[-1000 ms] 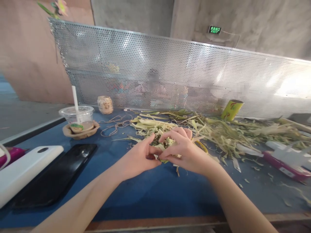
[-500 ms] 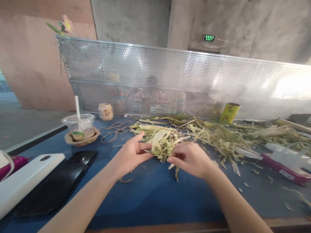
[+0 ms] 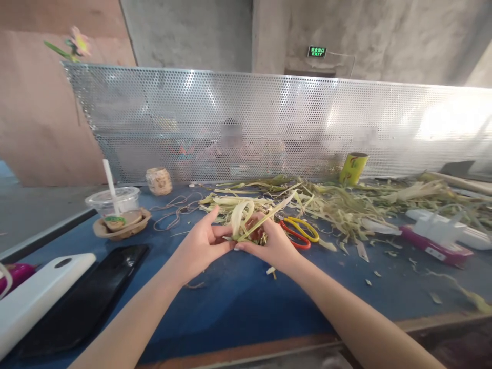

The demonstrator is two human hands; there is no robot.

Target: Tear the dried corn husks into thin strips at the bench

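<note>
- Leaf bundle [image 3: 240, 218], pale green and dry, one strip curled in a loop and another slanting up to the right; held between both hands above the near middle of the table [image 3: 238, 302]
- Left hand [image 3: 200, 246]: grip narrow, fingers and thumb on the bundle's left side
- Right hand [image 3: 277, 248]: grip closed round the bundle's right side, thumb at its near edge
- Scissors [image 3: 303, 246], red and yellow handles, just beside the right hand; blades not visible
- Loose leaves [image 3: 342, 210], heaped beyond the hands and to the right
- Twine [image 3: 175, 218], tangled, left of the heap
- Clear cup [image 3: 98, 200] with white straw, in a brown bowl [image 3: 103, 230]
- Yellow-green can [image 3: 352, 169], upright, before a perforated metal screen [image 3: 269, 113]
- Black phone [image 3: 84, 302], flat, near the left forearm
</note>
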